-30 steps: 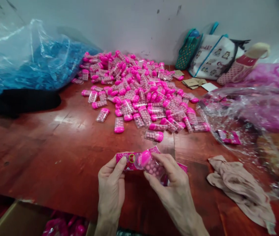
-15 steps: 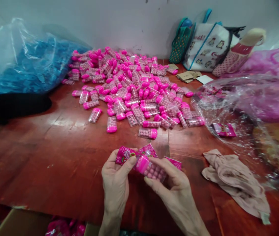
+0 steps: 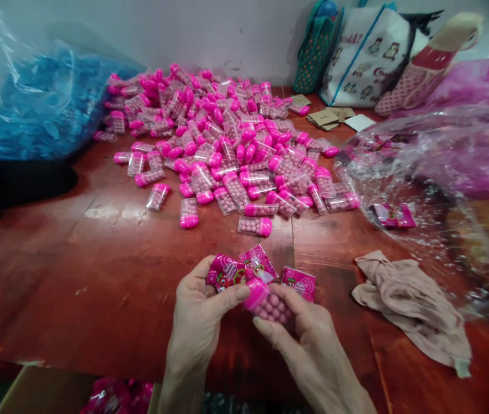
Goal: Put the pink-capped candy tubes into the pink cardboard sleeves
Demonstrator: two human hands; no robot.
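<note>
My left hand pinches a folded pink printed label strip between thumb and fingers. My right hand grips a clear candy box with a pink cap, full of pink balls, pressed against that strip. More of the pink label sticks out behind my right fingers. Both hands sit low over the red-brown wooden table, near its front edge. A large pile of identical pink-capped candy boxes spreads across the table farther back.
A clear bag of blue pieces lies at the back left, over a black cloth. Clear plastic bags fill the right side, one holding a pink label. A beige cloth lies beside my right hand. Tote bags lean on the wall. A cardboard box stands below the table edge.
The label strip, stretched flat a second ago, now bunches up around the candy box as my hands close together. The view has tilted down a little.
</note>
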